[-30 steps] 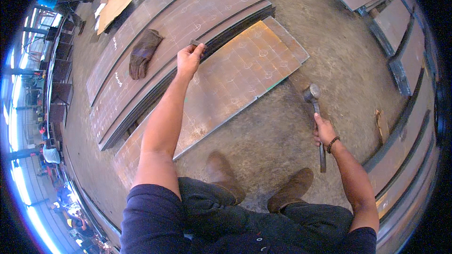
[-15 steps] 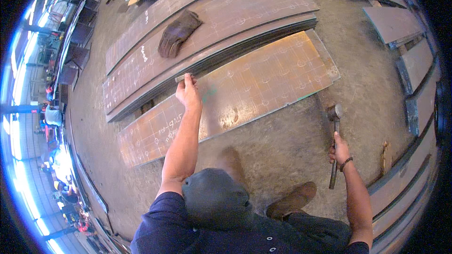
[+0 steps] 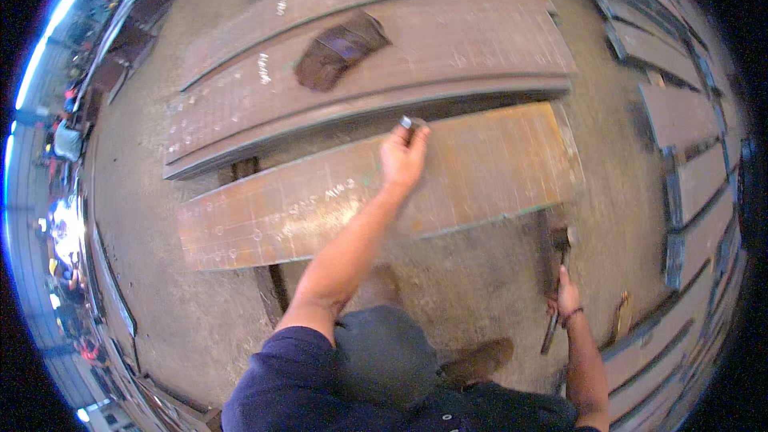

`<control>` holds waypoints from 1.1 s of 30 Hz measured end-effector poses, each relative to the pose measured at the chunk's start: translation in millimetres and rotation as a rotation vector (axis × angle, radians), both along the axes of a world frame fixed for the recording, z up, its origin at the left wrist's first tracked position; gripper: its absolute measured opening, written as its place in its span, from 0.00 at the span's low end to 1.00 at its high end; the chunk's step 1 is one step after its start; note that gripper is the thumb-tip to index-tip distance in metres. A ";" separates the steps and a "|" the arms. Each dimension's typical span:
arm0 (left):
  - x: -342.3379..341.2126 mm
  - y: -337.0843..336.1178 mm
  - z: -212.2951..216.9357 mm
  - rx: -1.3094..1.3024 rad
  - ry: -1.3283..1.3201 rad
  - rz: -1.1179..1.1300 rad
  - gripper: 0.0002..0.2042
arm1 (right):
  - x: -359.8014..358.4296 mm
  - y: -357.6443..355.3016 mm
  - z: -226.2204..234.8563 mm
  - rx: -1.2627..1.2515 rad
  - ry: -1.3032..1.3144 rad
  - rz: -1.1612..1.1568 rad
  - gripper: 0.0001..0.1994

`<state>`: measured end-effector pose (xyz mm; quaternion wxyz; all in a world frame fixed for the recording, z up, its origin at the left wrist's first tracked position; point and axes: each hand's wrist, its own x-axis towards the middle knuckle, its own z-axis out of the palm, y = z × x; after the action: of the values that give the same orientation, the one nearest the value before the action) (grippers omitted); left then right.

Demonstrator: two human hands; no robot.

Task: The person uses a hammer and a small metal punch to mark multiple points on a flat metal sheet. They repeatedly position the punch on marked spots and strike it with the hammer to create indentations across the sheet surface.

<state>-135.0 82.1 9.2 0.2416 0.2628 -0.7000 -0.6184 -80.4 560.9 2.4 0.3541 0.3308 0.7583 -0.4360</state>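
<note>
Over the rusty steel plate (image 3: pixel 480 168), left hand (image 3: pixel 402 158) is pinching a small metal punch (image 3: pixel 406 122) at the plate's far edge; right hand (image 3: pixel 566 298) is gripping a hammer (image 3: pixel 557 272) low beside it. Positioning step; next likely needs a steady punch and an aimed strike.

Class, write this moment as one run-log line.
left hand: holds small metal punch over rusty steel plate | right hand: grips hammer, lowered | glove: on rear plate
</note>
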 end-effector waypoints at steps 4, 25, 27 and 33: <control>2.0 8.2 0.0 -0.206 -0.113 0.026 0.15 | -5.0 18.1 -28.1 0.093 0.100 0.150 0.27; -28.1 -14.3 -3.6 -0.029 -0.164 -0.247 0.14 | -20.7 9.5 11.6 0.149 -0.009 0.208 0.27; -28.0 -6.2 -5.5 -0.045 -0.177 -0.226 0.14 | -23.7 4.0 20.8 0.095 -0.058 0.187 0.27; -27.9 -0.3 -6.9 -0.258 -0.246 -0.241 0.13 | -16.8 4.4 14.2 0.043 0.018 0.161 0.27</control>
<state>-162.9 81.8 2.3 0.1103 0.2176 -0.8239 -0.5116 -97.2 565.3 16.6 0.3740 0.2723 0.7948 -0.3928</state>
